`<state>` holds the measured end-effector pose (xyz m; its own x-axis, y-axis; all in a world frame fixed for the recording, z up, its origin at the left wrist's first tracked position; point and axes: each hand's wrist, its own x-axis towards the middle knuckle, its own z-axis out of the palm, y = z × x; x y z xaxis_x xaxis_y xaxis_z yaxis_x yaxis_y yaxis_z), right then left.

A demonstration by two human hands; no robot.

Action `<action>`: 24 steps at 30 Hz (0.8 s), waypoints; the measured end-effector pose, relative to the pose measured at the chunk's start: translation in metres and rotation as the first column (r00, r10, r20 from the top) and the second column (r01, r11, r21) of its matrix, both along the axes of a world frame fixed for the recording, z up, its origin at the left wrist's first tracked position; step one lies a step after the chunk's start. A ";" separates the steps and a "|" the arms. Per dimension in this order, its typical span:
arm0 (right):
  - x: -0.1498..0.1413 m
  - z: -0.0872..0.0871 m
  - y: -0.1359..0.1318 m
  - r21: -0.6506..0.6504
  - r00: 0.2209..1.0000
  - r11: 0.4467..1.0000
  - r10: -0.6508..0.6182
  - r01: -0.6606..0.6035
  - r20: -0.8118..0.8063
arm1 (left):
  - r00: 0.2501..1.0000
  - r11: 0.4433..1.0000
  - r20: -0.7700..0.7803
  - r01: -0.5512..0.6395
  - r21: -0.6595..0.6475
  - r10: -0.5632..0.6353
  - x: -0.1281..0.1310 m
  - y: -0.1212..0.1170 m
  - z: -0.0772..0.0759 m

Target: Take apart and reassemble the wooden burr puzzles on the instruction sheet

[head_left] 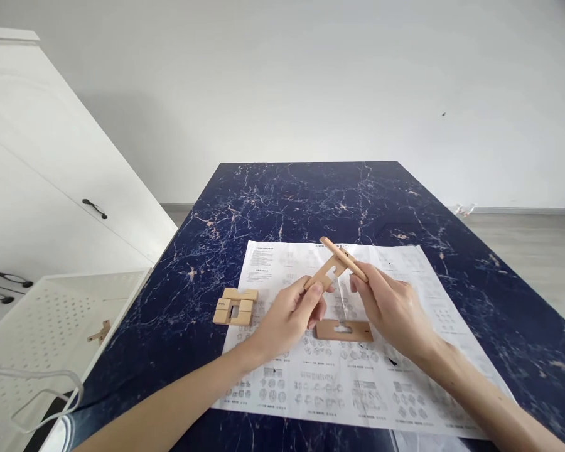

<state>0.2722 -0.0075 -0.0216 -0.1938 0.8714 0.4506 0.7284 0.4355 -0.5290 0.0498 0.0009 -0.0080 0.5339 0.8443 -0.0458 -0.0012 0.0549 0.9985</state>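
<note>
My left hand pinches the lower end of a flat slotted wooden piece, held up above the paper. My right hand grips a second flat wooden piece that crosses the first one through its slot, so the two form an X. Both hands are closed on their pieces. Below them a third flat wooden piece with a cut-out lies on a white instruction sheet. A small block of joined wooden pieces rests at the sheet's left edge.
The sheet lies on a dark blue marbled table. A white perforated tray to the left holds one small wooden piece. A white cabinet with black handles stands further left. A white cable loops over the tray.
</note>
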 end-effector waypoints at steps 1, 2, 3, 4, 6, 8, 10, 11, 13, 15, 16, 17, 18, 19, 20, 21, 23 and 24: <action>0.000 0.003 -0.001 -0.057 0.996 0.998 0.012 -0.017 -0.087 | 1.000 1.000 -0.002 0.008 0.007 -0.008 0.000 0.001 0.000; 0.000 0.006 -0.001 -0.125 0.981 0.990 0.035 -0.060 -0.190 | 1.000 1.000 -0.006 0.002 0.024 -0.002 -0.001 0.002 0.000; 0.001 0.009 -0.002 -0.192 0.949 0.972 0.071 -0.135 -0.307 | 1.000 0.999 -0.010 -0.013 0.047 0.013 -0.001 0.003 0.001; 0.001 0.013 -0.002 -0.247 0.897 0.939 0.114 -0.237 -0.428 | 0.999 0.997 -0.012 -0.031 0.074 0.032 -0.001 0.004 0.001; 0.003 0.020 -0.003 -0.301 0.746 0.840 0.170 -0.451 -0.644 | 0.998 0.990 -0.014 -0.053 0.129 0.055 -0.002 0.005 0.003; 0.005 0.026 -0.002 -0.318 0.596 0.736 0.143 -0.598 -0.790 | 0.998 0.983 -0.024 -0.050 0.176 0.055 -0.003 0.006 0.004; 0.007 0.029 -0.002 -0.337 0.498 0.662 0.063 -0.669 -0.865 | 0.999 0.979 -0.032 -0.032 0.203 0.039 -0.004 0.005 0.004; 0.008 0.030 -0.001 -0.344 0.461 0.634 0.024 -0.693 -0.887 | 0.999 0.978 -0.029 -0.019 0.209 0.026 -0.004 0.005 0.004; 0.008 0.029 0.000 -0.343 0.402 0.582 -0.030 -0.737 -0.915 | 1.000 0.977 -0.021 0.003 0.215 0.001 -0.005 0.003 0.003; 0.008 0.026 0.001 -0.340 0.361 0.543 -0.072 -0.768 -0.930 | 1.000 0.974 -0.019 0.014 0.226 -0.010 -0.005 0.002 0.002; 0.008 0.024 0.001 -0.341 0.347 0.527 -0.091 -0.778 -0.933 | 1.000 0.972 -0.024 0.014 0.233 -0.008 -0.006 0.002 0.001; 0.009 0.023 0.002 -0.340 0.335 0.516 -0.106 -0.786 -0.936 | 0.999 0.971 -0.034 0.012 0.237 -0.004 -0.006 0.002 0.001; 0.009 0.022 0.002 -0.340 0.327 0.505 -0.117 -0.794 -0.938 | 0.999 0.971 -0.043 0.011 0.240 -0.001 -0.007 0.003 0.000; 0.010 0.021 0.002 -0.341 0.322 0.493 -0.125 -0.800 -0.938 | 0.999 0.971 -0.051 0.013 0.240 -0.001 -0.007 0.004 0.000; 0.011 0.021 0.002 -0.344 0.322 0.483 -0.131 -0.805 -0.938 | 0.998 0.971 -0.059 0.019 0.238 -0.005 -0.008 0.005 0.000; 0.013 0.021 0.003 -0.349 0.326 0.473 -0.133 -0.809 -0.936 | 0.998 0.971 -0.067 0.028 0.236 -0.012 -0.008 0.006 0.001; 0.016 0.022 0.003 -0.369 0.344 0.460 -0.141 -0.808 -0.928 | 0.996 0.970 -0.088 0.046 0.238 -0.025 -0.009 0.008 0.002; 0.017 0.023 0.003 -0.381 0.355 0.457 -0.146 -0.804 -0.923 | 0.994 0.970 -0.103 0.054 0.239 -0.030 -0.009 0.009 0.002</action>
